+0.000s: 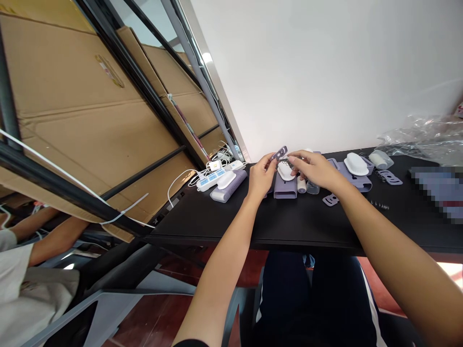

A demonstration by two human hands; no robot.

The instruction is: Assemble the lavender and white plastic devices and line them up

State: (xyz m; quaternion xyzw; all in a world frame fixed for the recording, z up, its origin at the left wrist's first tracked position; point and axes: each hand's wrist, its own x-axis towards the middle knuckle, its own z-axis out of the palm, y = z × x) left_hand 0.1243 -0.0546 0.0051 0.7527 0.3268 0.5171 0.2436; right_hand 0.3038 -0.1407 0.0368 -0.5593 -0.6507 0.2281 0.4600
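Observation:
My left hand [261, 176] pinches a small flat purple plastic plate [280, 153] with oval holes, held up above the table. My right hand [314, 167] is close beside it with curled fingertips; a thin dark piece shows at them, too small to name. Under my hands lies a purple plastic housing [285, 190] with a white oval part [285, 170] on it. A white cylinder [301, 185] and a clear plastic cup [313, 188] lie below my right hand. Another flat purple plate [330, 200] rests near my right forearm.
Left on the black table [213, 221] are a power strip [211, 180], cables and a purple-and-white device [229, 187]. Rightward lie another housing [358, 182], a holed plate [392, 178], small springs [379, 206] and plastic wrap [423, 140]. Another person's arm [60, 238] shows at left.

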